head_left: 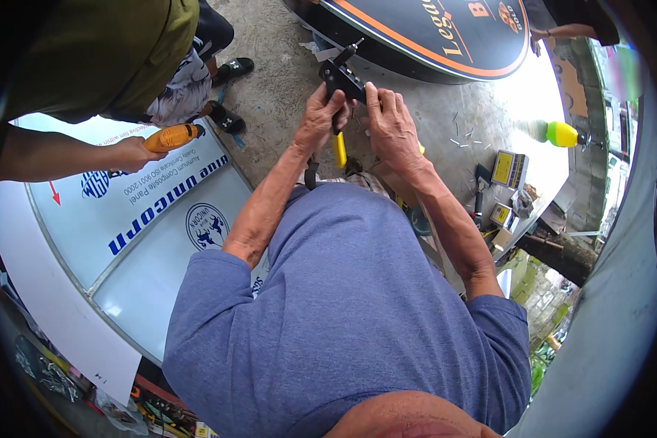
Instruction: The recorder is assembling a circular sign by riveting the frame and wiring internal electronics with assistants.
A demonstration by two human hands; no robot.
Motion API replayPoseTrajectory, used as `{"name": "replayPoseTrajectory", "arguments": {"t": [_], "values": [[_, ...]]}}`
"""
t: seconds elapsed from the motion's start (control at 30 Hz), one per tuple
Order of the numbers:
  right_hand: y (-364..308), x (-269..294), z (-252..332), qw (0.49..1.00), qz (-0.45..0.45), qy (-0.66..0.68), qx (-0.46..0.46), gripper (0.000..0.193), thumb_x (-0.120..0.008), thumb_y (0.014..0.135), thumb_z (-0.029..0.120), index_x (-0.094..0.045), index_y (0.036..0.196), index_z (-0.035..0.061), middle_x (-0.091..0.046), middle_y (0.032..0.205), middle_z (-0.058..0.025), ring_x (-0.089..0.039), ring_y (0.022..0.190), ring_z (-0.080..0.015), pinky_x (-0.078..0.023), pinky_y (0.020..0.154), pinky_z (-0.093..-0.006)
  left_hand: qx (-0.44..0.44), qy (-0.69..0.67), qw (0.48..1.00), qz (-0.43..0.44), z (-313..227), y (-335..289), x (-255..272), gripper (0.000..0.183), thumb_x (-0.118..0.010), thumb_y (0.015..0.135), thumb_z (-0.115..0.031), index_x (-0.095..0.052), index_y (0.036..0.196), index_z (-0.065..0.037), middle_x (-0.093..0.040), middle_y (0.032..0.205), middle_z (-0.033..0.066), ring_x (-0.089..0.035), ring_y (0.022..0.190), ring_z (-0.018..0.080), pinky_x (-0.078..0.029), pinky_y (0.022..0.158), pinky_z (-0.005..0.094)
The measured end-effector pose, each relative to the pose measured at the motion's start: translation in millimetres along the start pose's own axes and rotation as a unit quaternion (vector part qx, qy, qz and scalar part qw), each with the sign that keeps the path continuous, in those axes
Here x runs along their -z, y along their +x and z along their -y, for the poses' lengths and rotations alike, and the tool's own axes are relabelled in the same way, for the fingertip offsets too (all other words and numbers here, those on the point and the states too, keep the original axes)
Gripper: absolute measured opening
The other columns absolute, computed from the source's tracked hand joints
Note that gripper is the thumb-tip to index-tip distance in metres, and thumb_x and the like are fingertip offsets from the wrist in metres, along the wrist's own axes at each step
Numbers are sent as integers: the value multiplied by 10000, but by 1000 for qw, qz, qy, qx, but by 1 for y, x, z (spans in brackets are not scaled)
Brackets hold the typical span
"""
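Note:
A hand riveter (341,79) with a black head and a yellow handle is held out in front of me, its thin nose tip pointing away. My left hand (316,123) is closed around the body just below the head, and the yellow handle hangs down beside it. On the other side my right hand (394,130) grips the black part, thumb on top and fingers curled; what lies under those fingers is hidden. Just past the tool's tip is the edge of a round black sign (390,33) with an orange ring.
At the left, another person's hand (135,153) holds an orange power tool (174,137) above a printed white panel (164,270). Thin metal pins (466,139) lie scattered at right, near small yellow boxes (509,169) and a yellow-green bottle (562,133). Another person's forearm shows at top right.

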State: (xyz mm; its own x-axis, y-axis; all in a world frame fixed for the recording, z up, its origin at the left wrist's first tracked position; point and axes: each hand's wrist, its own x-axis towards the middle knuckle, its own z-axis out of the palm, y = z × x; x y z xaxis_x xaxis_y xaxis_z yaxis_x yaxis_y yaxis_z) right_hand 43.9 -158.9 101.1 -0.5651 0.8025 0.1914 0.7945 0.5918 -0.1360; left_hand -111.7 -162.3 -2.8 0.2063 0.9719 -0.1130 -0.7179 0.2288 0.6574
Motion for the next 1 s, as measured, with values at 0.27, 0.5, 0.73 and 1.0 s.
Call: {"name": "replayPoseTrajectory", "arguments": {"t": [0.27, 0.5, 0.73, 1.0], "values": [[6, 14, -7, 998, 42, 16, 44, 589, -615, 750, -8, -516, 1331, -25, -530, 1042, -151, -558, 959, -307, -515, 767, -392, -15, -23, 999, 34, -5, -4, 24, 353, -578, 981, -351, -569, 1187, -65, -657, 951, 56, -540, 600, 55, -464, 515, 207], [14, 0, -5, 995, 4, 91, 48, 580, -649, 745, -14, -530, 1313, -36, -518, 1074, -167, -555, 982, -310, -519, 799, -390, -84, -180, 979, 49, -1, 22, -9, 863, -656, 832, -603, -354, 1471, -108, -462, 1439, 181, -442, 1361, 340, -450, 1081, 490], [15, -21, -33, 961, 11, 271, 47, 526, -673, 802, 26, -538, 1305, -48, -509, 1113, -183, -534, 1035, -331, -505, 841, -393, -58, -223, 967, 107, 7, 31, 4, 636, -633, 906, -486, -483, 1310, -18, -607, 1200, 125, -439, 1340, 371, -371, 1126, 491], [8, -35, -81, 948, -17, 311, -66, 351, -683, 890, 155, -645, 1204, 4, -651, 1085, -167, -673, 935, -269, -524, 811, -348, -98, -164, 977, -97, -5, 67, 28, 440, -633, 925, -443, -596, 1033, -18, -661, 939, 136, -680, 892, 274, -570, 892, 472]]}}
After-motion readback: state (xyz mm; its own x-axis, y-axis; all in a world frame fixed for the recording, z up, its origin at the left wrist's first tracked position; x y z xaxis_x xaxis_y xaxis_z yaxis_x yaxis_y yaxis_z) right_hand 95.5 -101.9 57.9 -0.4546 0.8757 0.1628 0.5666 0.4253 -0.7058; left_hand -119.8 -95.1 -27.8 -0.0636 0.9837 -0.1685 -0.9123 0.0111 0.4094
